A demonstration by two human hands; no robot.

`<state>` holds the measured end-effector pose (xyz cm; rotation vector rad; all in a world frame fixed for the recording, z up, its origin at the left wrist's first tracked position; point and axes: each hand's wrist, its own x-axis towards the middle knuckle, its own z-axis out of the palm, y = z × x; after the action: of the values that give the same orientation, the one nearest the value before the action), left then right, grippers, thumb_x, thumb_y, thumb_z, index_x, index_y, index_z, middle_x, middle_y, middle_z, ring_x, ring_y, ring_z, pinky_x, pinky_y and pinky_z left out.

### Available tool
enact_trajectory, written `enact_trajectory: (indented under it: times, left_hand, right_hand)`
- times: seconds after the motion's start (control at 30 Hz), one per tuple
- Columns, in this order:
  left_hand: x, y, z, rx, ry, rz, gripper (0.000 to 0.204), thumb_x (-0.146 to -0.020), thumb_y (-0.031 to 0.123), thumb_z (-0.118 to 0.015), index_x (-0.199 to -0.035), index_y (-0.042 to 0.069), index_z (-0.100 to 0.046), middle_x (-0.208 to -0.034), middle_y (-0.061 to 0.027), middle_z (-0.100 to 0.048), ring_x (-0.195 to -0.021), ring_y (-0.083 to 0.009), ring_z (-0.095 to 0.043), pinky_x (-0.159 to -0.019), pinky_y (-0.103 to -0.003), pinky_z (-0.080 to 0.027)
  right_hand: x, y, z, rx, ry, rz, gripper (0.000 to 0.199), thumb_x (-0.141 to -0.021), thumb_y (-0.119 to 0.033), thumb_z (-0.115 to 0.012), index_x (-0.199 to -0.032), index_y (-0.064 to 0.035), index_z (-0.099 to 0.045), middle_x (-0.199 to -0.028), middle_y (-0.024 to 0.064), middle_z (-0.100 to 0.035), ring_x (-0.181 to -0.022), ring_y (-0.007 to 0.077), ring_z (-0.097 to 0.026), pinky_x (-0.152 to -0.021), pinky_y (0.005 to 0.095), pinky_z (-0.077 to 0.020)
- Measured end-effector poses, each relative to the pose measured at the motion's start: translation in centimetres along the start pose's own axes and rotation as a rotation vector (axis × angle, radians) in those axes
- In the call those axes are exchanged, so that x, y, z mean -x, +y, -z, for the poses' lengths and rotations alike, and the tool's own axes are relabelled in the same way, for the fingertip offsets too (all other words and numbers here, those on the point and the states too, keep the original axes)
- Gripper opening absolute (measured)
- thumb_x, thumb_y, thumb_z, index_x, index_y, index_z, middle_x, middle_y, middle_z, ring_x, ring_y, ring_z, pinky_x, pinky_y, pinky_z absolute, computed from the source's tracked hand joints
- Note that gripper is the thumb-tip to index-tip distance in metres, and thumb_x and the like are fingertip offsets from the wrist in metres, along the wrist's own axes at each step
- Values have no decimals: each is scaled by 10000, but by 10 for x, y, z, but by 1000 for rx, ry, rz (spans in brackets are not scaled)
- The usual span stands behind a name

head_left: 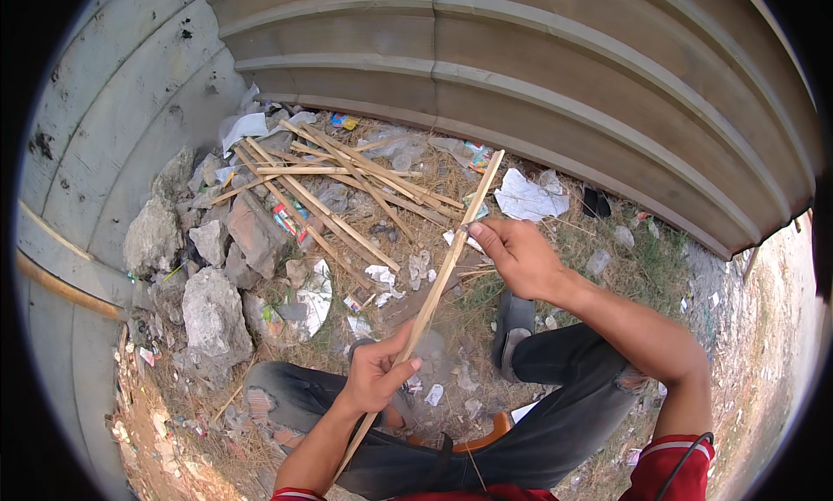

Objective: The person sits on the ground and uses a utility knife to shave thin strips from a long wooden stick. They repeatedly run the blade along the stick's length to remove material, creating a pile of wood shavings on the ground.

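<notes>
A long pale wooden strip (pixel 434 294) runs slantwise across the middle, from near my lap up toward the metal wall. It looks like more than one length lying together. My left hand (pixel 379 371) is closed around its lower part, thumb on top. Higher up, my right hand (pixel 519 256) pinches it between thumb and fingers. Something small and dark shows at the right thumb's tip, too small to name. Beyond the hands, several similar wooden strips (pixel 325 208) lie in a loose, crossed pile on the littered ground.
Broken rocks (pixel 214 317) are heaped at the left beside a pale curved wall (pixel 113 137). A ribbed metal wall (pixel 538 76) closes off the far side. Paper scraps (pixel 529 196) and plastic litter lie on dry grass. My bent legs (pixel 555 414) frame the near ground, an orange seat edge (pixel 495 432) between them.
</notes>
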<state>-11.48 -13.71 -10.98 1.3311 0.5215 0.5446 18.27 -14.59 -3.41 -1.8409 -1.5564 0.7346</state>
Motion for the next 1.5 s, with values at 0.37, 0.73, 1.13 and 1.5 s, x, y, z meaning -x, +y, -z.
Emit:
enact_trajectory:
  times: [0.37,0.73,1.13,1.5]
  left_hand:
    - [2,5,6,222,-12,97,586,-961,-61,-585,-1519,-55,-403,-781,25,-589,-535,-5,-417,-458,-206,-295]
    - [-13,4,8,108,111,43,599,-939,-47,-597,-1512,-39,-421,-587,16,-506,-408,-34,-389,-382,-218,-299]
    - [-17,2,-6,30,87,59,596,-946,-63,-626,-1504,-70,-416,-778,24,-608,-512,1,-437,-440,-194,-316]
    - [-13,132,90,-619,686,-594,569,-960,-34,-625,-1497,-53,-441,-1090,14,-633,-718,2,-445,-589,-174,-347]
  right_hand:
    - [0,-7,-1,-119,-191,-25,519,-1078,-414,-429,-906,29,-634,-716,236,-605,-690,408,-593,-701,490,-479]
    - [-15,-8,10,-135,82,30,452,-947,-460,-695,-867,-16,-670,-625,83,-543,-578,173,-528,-562,376,-431]
    - [-15,-11,5,-48,0,-24,402,-915,-320,-755,-713,2,-625,-520,23,-449,-512,109,-374,-495,368,-362]
    - [8,-38,9,54,-549,514,157,-810,-173,-705,-813,-24,-653,-706,194,-631,-717,438,-614,-642,495,-471]
